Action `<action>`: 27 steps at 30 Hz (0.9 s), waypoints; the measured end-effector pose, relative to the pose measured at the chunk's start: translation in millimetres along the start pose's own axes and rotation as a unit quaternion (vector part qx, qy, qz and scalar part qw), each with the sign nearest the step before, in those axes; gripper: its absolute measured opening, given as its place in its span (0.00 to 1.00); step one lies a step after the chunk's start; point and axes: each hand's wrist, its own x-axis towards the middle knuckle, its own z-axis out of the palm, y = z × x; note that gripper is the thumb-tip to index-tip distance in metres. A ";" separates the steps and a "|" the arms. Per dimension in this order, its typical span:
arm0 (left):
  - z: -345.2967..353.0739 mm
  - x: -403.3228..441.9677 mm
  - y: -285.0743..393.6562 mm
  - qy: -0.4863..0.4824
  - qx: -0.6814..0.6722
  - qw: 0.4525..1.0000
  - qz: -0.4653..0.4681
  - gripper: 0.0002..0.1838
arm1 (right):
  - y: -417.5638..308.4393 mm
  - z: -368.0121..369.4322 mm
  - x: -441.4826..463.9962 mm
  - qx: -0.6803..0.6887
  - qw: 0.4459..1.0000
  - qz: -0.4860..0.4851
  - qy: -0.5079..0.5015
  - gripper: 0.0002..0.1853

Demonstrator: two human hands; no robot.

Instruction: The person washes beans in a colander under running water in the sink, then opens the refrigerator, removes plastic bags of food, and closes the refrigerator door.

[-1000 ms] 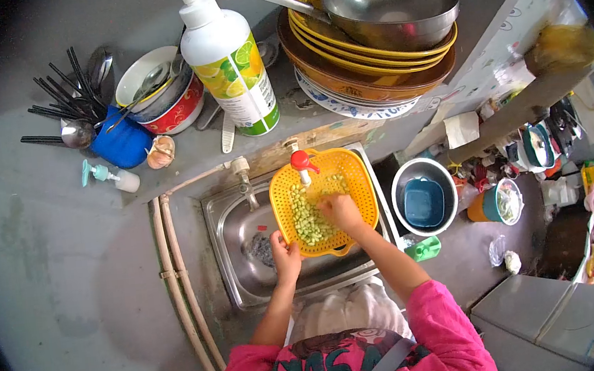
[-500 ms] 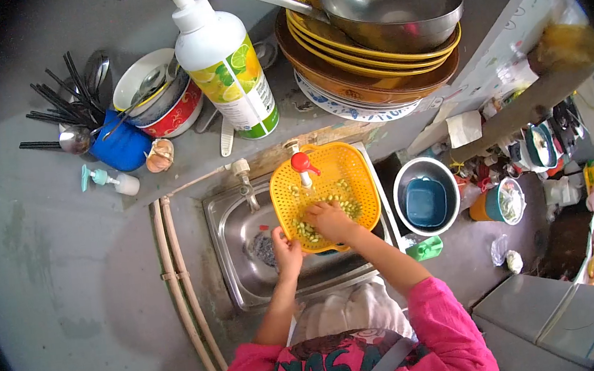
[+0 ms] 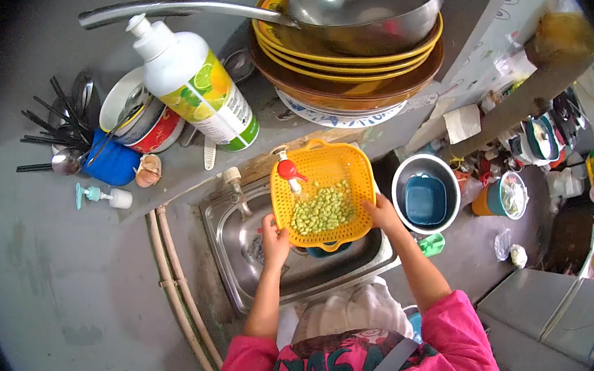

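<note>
A yellow plastic colander (image 3: 355, 162) is held over the sink, with green beans (image 3: 322, 210) gathered in its lower middle. My left hand (image 3: 274, 242) grips its lower left rim. On the opposite side, my right hand (image 3: 382, 213) has hold of the right rim. The tap with a red handle (image 3: 288, 170) stands in front of the colander's upper left part. Beneath the colander, part of a blue container (image 3: 328, 250) shows in the steel sink (image 3: 278, 287); the rest of it is hidden.
Right of the sink stands a steel pot (image 3: 397, 176) with a blue basin (image 3: 425, 200) in it. On the ledge behind are a detergent bottle (image 3: 198, 88), stacked plates (image 3: 358, 79) topped by a large steel ladle (image 3: 365, 0), bowls (image 3: 156, 131) and a blue utensil holder (image 3: 109, 161).
My right hand has come out of the beans and moved to the colander's right rim. The beans, spread out before, now lie in one heap. The view has shifted slightly.
</note>
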 end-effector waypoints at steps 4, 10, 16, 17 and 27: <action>4.7 12.0 -1.0 -0.024 0.066 0.998 0.007 0.17 | 13.0 -2.7 -13.5 0.106 0.982 0.138 -0.079 0.16; 30.3 29.0 2.9 -0.004 -0.262 0.965 -0.006 0.13 | 51.6 -31.3 -34.0 0.134 0.980 0.147 0.022 0.16; 64.8 57.4 10.9 -0.038 -0.336 0.934 -0.115 0.07 | 47.6 -68.8 -61.7 0.155 0.975 0.156 0.041 0.17; 69.4 59.1 13.7 -0.043 -0.318 0.941 -0.112 0.07 | 47.5 -71.5 -64.8 0.173 0.971 0.155 0.049 0.17; 59.7 58.0 38.9 0.027 -0.256 0.956 -0.144 0.10 | 44.0 -57.4 -74.5 0.214 0.964 0.157 0.018 0.16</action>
